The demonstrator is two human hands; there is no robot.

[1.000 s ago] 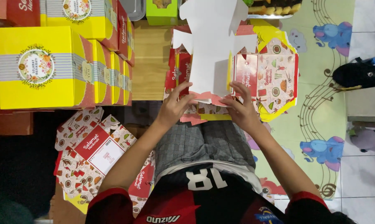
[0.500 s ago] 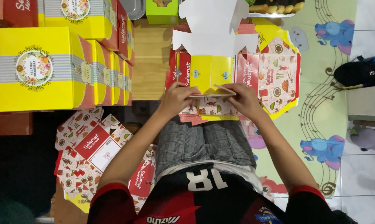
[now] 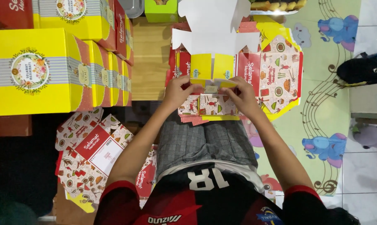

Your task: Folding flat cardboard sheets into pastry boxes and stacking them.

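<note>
Both our hands — left hand point(image 3: 178, 92), right hand point(image 3: 243, 96) — pinch the half-folded cardboard box point(image 3: 213, 79) at frame centre, its white flaps pointing toward the top edge.

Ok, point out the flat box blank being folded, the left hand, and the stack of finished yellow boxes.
flat box blank point(image 3: 215, 37), head view, white upper panel
left hand point(image 3: 178, 92), head view, back of hand
stack of finished yellow boxes point(image 3: 34, 96), head view, nearest box's yellow face

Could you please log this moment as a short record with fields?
left hand: pinches the left side of the box blank
right hand: pinches its right side
box blank: printed card, white inside up, partly folded, yellow flaps raised
under it: stack of flat blanks
left side: row of finished yellow boxes
lower left: more flat blanks on the floor
floor: play mat with elephants
</note>
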